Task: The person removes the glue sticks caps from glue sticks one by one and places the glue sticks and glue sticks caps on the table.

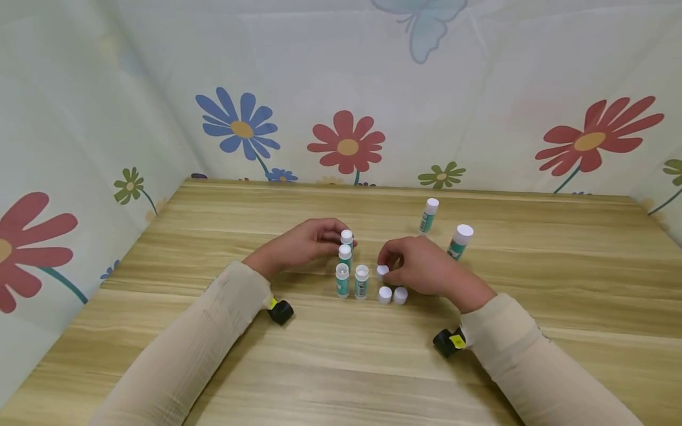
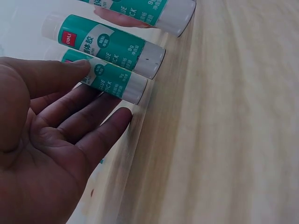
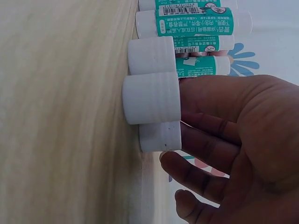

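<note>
Several green-and-white glue sticks stand upright near the middle of the table. My left hand [image 1: 306, 242] is at the farthest one [image 1: 347, 238], pinching it between thumb and fingers; in the left wrist view the thumb lies across its green label [image 2: 110, 79]. Another white-topped glue stick [image 1: 345, 255] stands just in front of it. Closer to me, two glue sticks, one left [image 1: 342, 283] and one right [image 1: 362, 284], show open tops. My right hand [image 1: 423, 266] pinches a small white cap [image 1: 382, 270] at the table. Two more white caps, one left [image 1: 385, 295] and one right [image 1: 400, 295], sit nearer me.
Beyond my right hand stand two capped glue sticks, a slim one [image 1: 428, 216] and a thicker one [image 1: 460, 239], partly behind the hand. The wood-grain table [image 1: 330, 367] ends at a flowered curtain [image 1: 298, 71] at the back and sides.
</note>
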The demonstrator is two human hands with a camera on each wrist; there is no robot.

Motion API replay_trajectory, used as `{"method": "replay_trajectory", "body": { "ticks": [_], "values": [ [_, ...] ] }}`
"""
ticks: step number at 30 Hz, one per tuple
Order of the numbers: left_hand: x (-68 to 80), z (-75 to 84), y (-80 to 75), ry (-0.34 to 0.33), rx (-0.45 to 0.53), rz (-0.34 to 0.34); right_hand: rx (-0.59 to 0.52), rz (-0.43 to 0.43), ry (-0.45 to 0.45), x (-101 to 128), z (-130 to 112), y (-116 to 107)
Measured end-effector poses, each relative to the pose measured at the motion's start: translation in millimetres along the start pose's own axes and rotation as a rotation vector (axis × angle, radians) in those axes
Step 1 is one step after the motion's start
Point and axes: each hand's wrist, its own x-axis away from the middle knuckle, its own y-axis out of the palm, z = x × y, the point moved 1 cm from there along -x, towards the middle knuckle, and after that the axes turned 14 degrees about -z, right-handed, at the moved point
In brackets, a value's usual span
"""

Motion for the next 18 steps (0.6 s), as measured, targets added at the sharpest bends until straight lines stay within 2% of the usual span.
{"method": "replay_trajectory", "body": {
  "ticks": [18],
  "values": [
    [-0.7,-1.5,0.5,0.003,-0.005,0.018,0.008,0.007,-0.037,2.9,-0.2,-0.2]
  ]
}}
